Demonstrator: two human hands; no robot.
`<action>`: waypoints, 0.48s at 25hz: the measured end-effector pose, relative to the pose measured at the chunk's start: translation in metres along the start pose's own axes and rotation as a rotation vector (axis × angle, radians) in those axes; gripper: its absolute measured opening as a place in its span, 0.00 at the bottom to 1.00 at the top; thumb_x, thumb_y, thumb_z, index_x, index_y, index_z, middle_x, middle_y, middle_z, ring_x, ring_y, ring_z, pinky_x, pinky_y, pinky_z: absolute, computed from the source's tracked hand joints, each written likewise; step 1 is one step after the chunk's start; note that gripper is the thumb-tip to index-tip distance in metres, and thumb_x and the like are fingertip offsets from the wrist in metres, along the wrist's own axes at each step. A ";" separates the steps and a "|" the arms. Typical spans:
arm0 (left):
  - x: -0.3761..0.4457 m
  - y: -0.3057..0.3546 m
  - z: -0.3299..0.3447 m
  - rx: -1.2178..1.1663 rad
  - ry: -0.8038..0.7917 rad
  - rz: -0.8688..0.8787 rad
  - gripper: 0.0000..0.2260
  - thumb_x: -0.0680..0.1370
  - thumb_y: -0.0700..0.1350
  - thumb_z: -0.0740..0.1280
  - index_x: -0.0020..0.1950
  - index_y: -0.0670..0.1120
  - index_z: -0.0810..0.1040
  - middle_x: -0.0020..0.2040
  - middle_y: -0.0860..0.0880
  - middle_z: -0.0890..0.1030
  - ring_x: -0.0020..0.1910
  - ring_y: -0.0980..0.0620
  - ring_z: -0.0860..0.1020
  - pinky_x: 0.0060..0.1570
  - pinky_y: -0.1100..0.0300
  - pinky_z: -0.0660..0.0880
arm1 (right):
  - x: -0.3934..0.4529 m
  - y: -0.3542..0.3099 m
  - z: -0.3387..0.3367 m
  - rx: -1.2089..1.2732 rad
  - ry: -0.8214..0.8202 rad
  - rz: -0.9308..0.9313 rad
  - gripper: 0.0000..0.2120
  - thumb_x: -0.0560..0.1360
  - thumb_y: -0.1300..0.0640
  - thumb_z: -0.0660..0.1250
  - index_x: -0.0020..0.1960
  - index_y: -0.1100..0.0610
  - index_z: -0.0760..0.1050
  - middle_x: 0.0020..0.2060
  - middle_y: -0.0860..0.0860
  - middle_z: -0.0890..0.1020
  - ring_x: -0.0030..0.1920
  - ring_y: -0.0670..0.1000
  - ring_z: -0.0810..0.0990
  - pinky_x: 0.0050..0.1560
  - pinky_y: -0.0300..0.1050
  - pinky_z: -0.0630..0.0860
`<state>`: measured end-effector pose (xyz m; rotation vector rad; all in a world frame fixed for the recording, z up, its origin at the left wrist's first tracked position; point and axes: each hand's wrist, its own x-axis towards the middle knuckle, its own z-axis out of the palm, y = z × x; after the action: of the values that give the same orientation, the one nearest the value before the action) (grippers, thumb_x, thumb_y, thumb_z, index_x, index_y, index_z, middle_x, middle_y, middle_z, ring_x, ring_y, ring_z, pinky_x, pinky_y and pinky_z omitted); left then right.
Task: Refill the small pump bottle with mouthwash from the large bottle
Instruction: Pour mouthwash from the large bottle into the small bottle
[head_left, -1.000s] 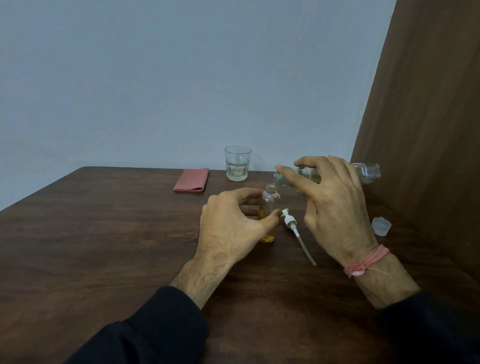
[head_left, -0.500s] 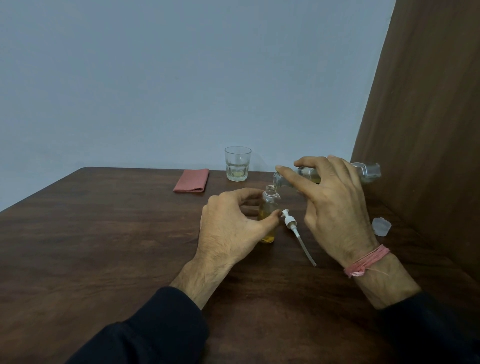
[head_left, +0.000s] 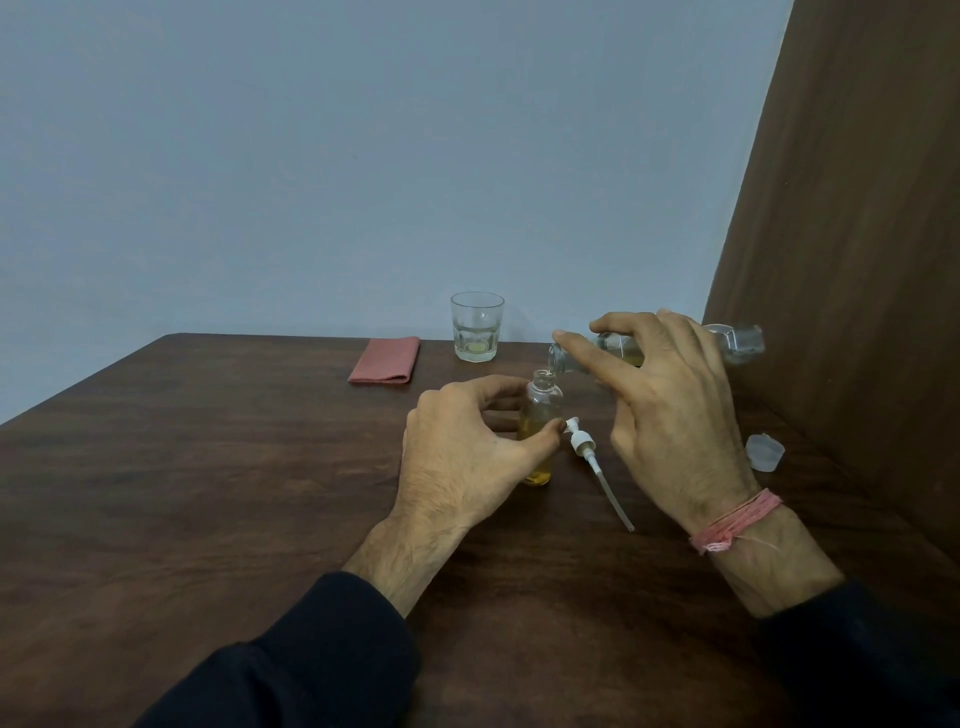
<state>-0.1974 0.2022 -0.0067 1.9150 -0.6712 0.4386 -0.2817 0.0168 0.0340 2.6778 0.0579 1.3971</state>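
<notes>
Right, current state, big to small:

1. Table (head_left: 182, 467): dark wood, everything sits on it or is held just above it.
2. Right hand (head_left: 675, 415): fingers curled round the large bottle (head_left: 737, 343), index finger stretched along its neck. Bottle is tipped almost level, mouth directly over the small bottle's opening. Pink thread band (head_left: 735, 522) on the wrist.
3. Left hand (head_left: 462, 457): thumb and fingers curl loosely round the small pump bottle (head_left: 540, 410), thumb tip on its near side, fingers behind it.
4. Small pump bottle stands upright on the table between the hands, uncapped, yellow liquid in the lower part.
5. Glass (head_left: 477, 327): near the far edge, a little liquid in the bottom.
6. Pink cloth (head_left: 385, 359): folded, left of the glass.
7. Pump head (head_left: 592, 457): lying flat with its tube, just right of the small bottle.
8. Cap (head_left: 764, 452): translucent, right of the right hand.
9. Labels: no readable writing on either bottle.
</notes>
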 end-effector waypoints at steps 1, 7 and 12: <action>0.000 0.000 0.000 0.003 0.000 0.001 0.22 0.71 0.64 0.84 0.63 0.60 0.89 0.48 0.69 0.88 0.48 0.75 0.84 0.54 0.62 0.87 | 0.000 0.000 0.000 -0.002 -0.001 0.002 0.40 0.68 0.75 0.73 0.77 0.50 0.79 0.67 0.57 0.81 0.67 0.63 0.78 0.77 0.64 0.66; 0.000 -0.001 0.000 0.017 0.010 -0.001 0.23 0.71 0.66 0.83 0.63 0.60 0.89 0.48 0.69 0.88 0.48 0.75 0.84 0.54 0.63 0.86 | 0.000 0.000 0.001 0.002 -0.011 0.009 0.40 0.68 0.75 0.74 0.77 0.50 0.78 0.67 0.57 0.81 0.67 0.64 0.78 0.77 0.64 0.66; 0.000 0.001 0.000 0.025 0.011 0.002 0.23 0.71 0.66 0.83 0.63 0.59 0.89 0.49 0.68 0.88 0.48 0.75 0.84 0.54 0.63 0.86 | 0.000 0.000 -0.001 0.008 -0.011 0.010 0.40 0.68 0.75 0.73 0.77 0.50 0.79 0.67 0.57 0.81 0.68 0.63 0.78 0.78 0.64 0.65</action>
<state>-0.1982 0.2021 -0.0060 1.9337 -0.6633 0.4608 -0.2822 0.0173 0.0345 2.6959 0.0495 1.3872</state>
